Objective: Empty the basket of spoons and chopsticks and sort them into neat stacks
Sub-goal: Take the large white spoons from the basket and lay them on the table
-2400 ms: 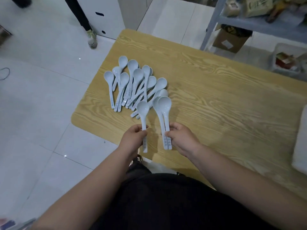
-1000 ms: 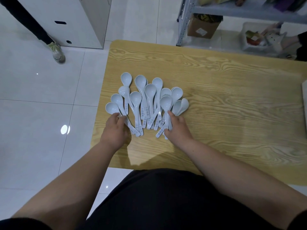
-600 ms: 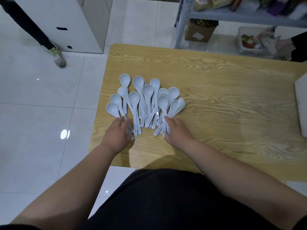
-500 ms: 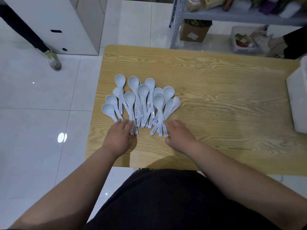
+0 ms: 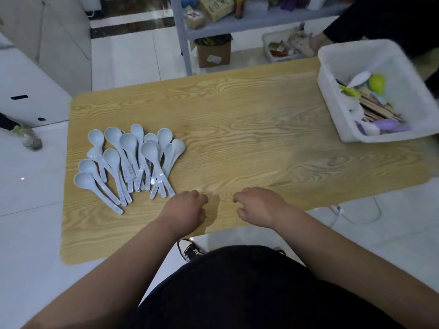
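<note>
Several pale blue soup spoons (image 5: 133,160) lie fanned out on the left part of the wooden table (image 5: 249,138), bowls away from me, handles toward me. A white plastic basket (image 5: 337,91) stands at the table's right end with wooden chopsticks (image 5: 377,110) and coloured spoons inside. My left hand (image 5: 185,210) hovers just right of the spoon handles, fingers loosely curled, holding nothing. My right hand (image 5: 259,207) hangs beside it near the front edge, also loosely curled and empty.
A grey metal shelf (image 5: 237,22) with boxes stands behind the table. A white cabinet (image 5: 31,91) sits at the left. Another person's shoe (image 5: 28,138) shows on the floor at left, and a dark-clothed person (image 5: 384,20) is at the back right.
Both hands have let go of the spoon handles and moved right, toward the middle of the front edge. The view swung right, bringing the basket into sight.
</note>
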